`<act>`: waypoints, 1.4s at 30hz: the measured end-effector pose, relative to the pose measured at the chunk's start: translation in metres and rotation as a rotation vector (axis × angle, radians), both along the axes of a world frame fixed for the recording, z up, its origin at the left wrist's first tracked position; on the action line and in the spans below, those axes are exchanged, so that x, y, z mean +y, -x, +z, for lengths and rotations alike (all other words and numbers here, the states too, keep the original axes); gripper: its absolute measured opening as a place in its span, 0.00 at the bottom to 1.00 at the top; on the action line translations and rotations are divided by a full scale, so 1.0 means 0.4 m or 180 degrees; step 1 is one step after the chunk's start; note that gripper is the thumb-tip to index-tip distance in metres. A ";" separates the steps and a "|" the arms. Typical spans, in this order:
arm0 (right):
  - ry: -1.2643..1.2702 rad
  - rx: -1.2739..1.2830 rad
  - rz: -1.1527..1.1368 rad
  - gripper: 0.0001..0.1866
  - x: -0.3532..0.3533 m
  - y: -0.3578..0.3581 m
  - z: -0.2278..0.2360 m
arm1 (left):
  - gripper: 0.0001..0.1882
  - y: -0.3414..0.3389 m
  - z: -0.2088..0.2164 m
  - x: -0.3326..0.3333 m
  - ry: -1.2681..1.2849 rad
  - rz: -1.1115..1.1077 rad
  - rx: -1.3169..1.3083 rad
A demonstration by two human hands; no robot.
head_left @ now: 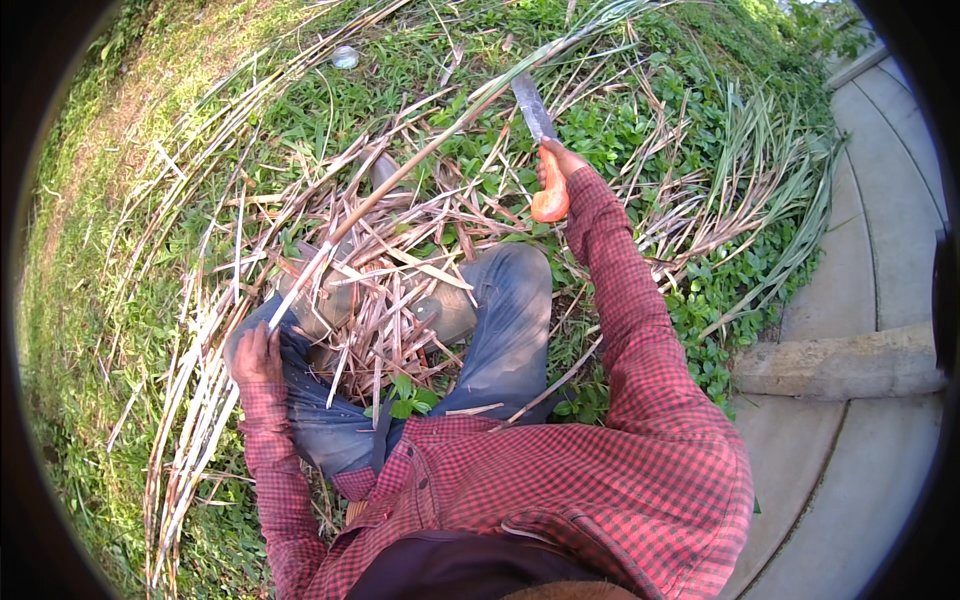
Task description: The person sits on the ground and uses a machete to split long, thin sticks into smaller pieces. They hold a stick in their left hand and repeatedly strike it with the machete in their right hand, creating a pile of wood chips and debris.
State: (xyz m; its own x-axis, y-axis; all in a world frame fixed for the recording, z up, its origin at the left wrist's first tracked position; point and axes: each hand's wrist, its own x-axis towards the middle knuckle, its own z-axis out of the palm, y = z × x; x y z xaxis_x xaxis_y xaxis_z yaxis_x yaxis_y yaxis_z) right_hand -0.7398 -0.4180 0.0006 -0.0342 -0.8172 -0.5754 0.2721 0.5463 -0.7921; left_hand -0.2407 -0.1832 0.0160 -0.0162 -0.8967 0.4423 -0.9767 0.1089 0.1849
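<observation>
My left hand (257, 357) is closed on the pale lower end of a long palm-like stalk (375, 198), resting near my left knee. The stalk slants up to the far right, where its tip turns to green leaf. My right hand (563, 163) grips a machete by its orange handle (551, 200), arm stretched forward. The broad grey blade (533, 108) points away from me, its tip beside the stalk's upper part; whether they touch I cannot tell. Dry strips and peelings (385, 335) are heaped between and over my bent legs (505, 310).
Long pale stalks (195, 430) lie in a bundle along my left side. Green-leaved stalks (745, 190) are piled at the right on low plants. A concrete walkway (815, 440) with a raised ledge (840, 360) borders the grass. A small clear container (345, 57) lies at the far left.
</observation>
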 end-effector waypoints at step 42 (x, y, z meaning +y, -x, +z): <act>-0.0155 -0.0204 0.1887 0.17 0.295 -0.360 0.023 | 0.22 -0.349 0.068 0.273 -0.1523 0.0648 0.0506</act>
